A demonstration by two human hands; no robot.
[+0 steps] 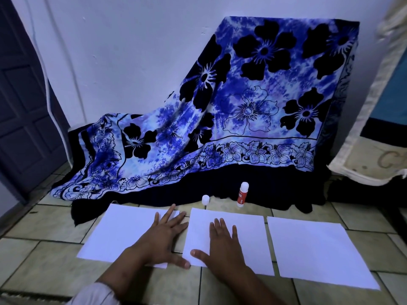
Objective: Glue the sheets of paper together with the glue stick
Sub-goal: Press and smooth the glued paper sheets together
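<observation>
Three white sheets lie side by side on the tiled floor. My left hand (164, 236) rests flat, fingers spread, on the right edge of the left sheet (119, 234). My right hand (221, 245) lies flat on the middle sheet (246, 236), near its left edge. The middle sheet's left edge slightly overlaps the left sheet at the near corner. The right sheet (317, 252) lies apart, untouched. Behind the sheets the glue stick (242, 194) stands upright and uncapped, red label showing. Its white cap (205, 199) stands to the left of it.
A blue and black flowered cloth (242, 106) drapes over something tall against the wall just behind the glue stick, its dark hem reaching the floor. A door (19, 106) is at the left. A pale mattress edge (374, 128) leans at the right.
</observation>
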